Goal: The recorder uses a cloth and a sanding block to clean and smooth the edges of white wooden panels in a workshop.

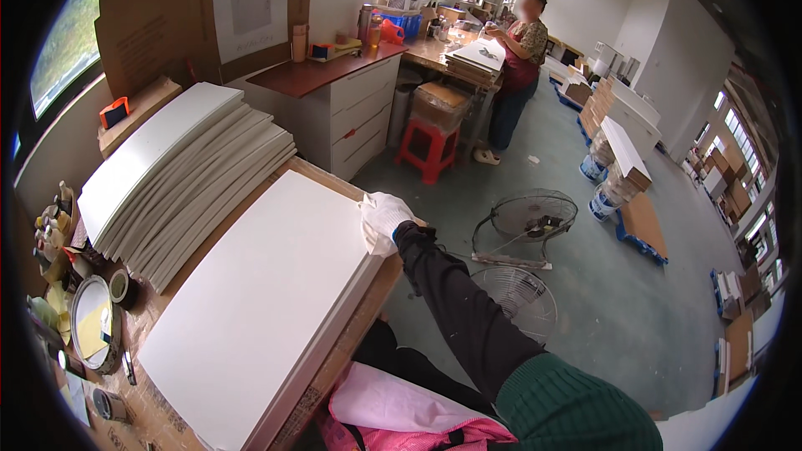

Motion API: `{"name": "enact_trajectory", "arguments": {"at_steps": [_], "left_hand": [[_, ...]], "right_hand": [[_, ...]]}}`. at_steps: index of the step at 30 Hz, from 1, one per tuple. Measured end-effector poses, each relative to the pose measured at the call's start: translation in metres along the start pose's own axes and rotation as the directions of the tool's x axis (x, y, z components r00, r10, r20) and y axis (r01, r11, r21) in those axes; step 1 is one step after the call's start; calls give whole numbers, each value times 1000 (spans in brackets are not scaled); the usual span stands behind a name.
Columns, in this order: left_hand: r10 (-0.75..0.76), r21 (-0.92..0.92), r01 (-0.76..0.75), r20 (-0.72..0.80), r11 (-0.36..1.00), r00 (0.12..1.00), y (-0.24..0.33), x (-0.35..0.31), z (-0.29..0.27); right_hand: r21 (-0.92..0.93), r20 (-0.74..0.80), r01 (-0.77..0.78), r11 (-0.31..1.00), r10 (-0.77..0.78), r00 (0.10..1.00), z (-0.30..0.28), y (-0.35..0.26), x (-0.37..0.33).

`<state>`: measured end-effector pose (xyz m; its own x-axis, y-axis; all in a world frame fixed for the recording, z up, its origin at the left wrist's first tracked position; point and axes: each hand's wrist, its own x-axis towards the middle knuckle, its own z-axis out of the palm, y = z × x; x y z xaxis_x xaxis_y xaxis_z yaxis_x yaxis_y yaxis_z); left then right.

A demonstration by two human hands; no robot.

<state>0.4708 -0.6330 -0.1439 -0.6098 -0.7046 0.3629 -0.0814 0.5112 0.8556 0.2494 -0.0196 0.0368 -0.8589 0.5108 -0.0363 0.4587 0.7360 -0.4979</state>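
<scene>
Right hand [386, 215], white-gloved, gripping far corner of white canvas panel [267, 301] on wooden workbench [334, 359] to steady it; left hand out of view.

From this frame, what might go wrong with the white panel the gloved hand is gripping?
1. The right hand grips only the far corner of the large white panel, whose right edge seems to overhang the workbench; it might tip or slide off.
2. The stack of white panels lies fanned and uneven close beside it; a swing of the panel might knock it.
3. Two floor fans sit below that edge and might be struck.
</scene>
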Motion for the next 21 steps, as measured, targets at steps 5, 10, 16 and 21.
{"name": "enact_trajectory", "arguments": {"at_steps": [5,10,16,21], "left_hand": [[0,5,0,-5,1000,1000,-2,3,-3],[-2,1,2,0,1000,1000,-1,-1,1],[-14,8,14,-1,1000,1000,-3,1,3],[-34,13,34,-4,999,999,-5,-1,1]], "right_hand": [[104,16,6,995,-8,1000,-1,7,-2],[650,222,-127,749,-28,975,-2,38,0],[634,307,-239,736,44,951,-11,35,-6],[649,264,-205,733,35,964,-7,38,-9]]}}
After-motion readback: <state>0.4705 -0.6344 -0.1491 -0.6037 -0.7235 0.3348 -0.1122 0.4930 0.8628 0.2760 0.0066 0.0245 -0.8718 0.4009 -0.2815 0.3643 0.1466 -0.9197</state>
